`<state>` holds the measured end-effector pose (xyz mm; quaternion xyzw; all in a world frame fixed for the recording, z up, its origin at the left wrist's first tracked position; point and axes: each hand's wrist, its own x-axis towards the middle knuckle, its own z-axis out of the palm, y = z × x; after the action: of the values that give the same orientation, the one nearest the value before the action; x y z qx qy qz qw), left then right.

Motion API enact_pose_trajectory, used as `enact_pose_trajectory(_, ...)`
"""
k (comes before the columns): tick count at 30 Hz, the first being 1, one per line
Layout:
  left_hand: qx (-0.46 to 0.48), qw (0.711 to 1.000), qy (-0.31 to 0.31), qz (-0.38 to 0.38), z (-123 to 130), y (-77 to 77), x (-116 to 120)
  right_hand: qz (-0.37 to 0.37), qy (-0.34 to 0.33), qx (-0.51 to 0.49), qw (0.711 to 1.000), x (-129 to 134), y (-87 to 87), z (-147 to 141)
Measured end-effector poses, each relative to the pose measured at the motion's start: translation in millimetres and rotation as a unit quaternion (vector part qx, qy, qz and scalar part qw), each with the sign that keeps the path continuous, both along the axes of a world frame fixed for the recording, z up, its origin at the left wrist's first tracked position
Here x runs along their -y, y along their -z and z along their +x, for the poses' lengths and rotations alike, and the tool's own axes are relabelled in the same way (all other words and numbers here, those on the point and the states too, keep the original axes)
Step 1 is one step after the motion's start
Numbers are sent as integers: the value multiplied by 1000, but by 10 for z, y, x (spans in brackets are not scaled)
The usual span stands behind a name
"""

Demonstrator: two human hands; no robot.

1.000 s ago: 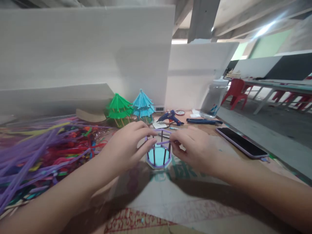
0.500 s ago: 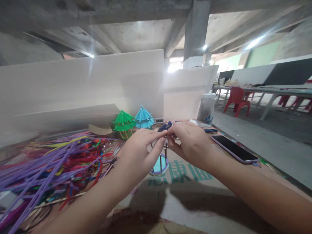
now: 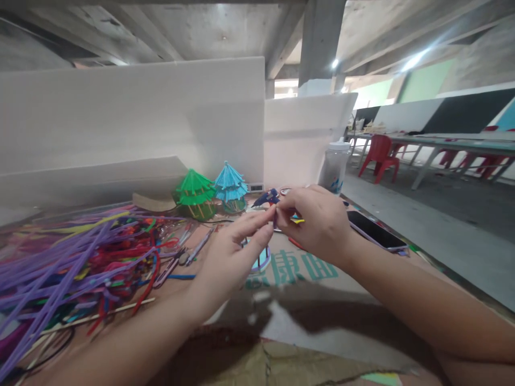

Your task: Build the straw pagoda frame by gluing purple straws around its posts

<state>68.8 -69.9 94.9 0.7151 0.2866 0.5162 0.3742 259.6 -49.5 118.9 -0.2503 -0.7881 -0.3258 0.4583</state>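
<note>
My left hand (image 3: 237, 252) and my right hand (image 3: 316, 222) meet at the fingertips over the middle of the table. Both hands are closed in a pinch; what lies between the fingers is too small and blurred to name. Just below them stands a small round piece (image 3: 262, 260) with a light blue base, a purple rim and dark upright sticks, partly hidden by my left hand. Behind my hands lies a dark blue glue gun (image 3: 267, 198). A green tiered-roof model (image 3: 196, 194) and a blue one (image 3: 230, 185) stand at the back.
Purple, red and yellow pipe cleaners (image 3: 80, 262) pile up on the left. A phone (image 3: 376, 230) lies to the right, with a clear bottle (image 3: 335, 166) behind it. White boards (image 3: 161, 118) stand across the back.
The whole view has shifted slightly, and objects appear higher in it. My hands remain together at the fingertips, and more of the glue gun now shows.
</note>
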Motion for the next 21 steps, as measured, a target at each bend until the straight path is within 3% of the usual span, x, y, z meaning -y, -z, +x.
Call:
enact_pose_trajectory(4, 6, 997, 34, -75, -14, -4, -72, -12, -29, 28, 999, 39, 8, -58)
enact_pose_trajectory(8, -12, 998, 9, -62, -81, -86, -152, -102, -55, -3, 993, 76, -95, 40)
enact_pose_trajectory(10, -3, 998, -22, -50, -138, -131, -210, -172, -21, -66, 983, 27, -147, 202)
enact_pose_trajectory(12, 10, 998, -43, -40, -198, -165, -266, -253, 62, -86, 962, -80, -136, 408)
enact_pose_trajectory(14, 24, 998, -49, -40, -246, -180, -305, -372, 125, -24, 919, -220, -29, 608)
enact_pose_trajectory(17, 47, 997, -42, -50, -274, -164, -325, -487, 142, 76, 858, -399, 269, 804)
enact_pose_trajectory(21, 71, 995, -9, -69, -262, -132, -315, -455, 100, 128, 876, -498, 662, 828)
